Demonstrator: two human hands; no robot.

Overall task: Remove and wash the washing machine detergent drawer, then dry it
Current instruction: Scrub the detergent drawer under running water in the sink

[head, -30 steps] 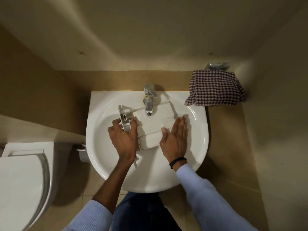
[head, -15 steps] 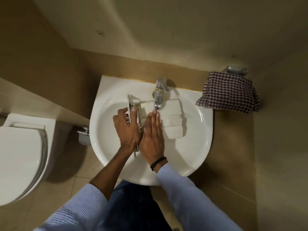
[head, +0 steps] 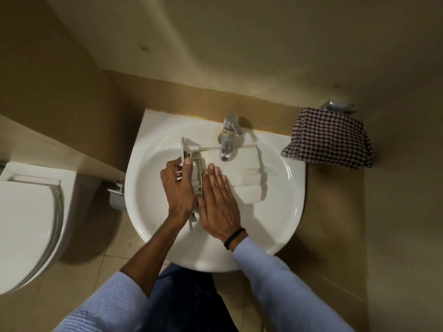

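The white detergent drawer lies upside down in the white sink, under the chrome tap. My left hand grips the drawer's left end, thumb on top of its frame and fingers curled round the edge. My right hand lies flat with straight, wet fingers on the drawer's underside, close beside the left hand. A checked cloth hangs to the right of the sink. No water stream is plainly visible from the tap.
A white toilet with its lid down stands at the left. A grey fitting sticks out at the sink's left side. Tan walls close in behind and to the right; tiled floor lies below.
My right hand slid left across the drawer, from its right end to beside the left hand. The left hand kept its grip. The view tilted slightly.
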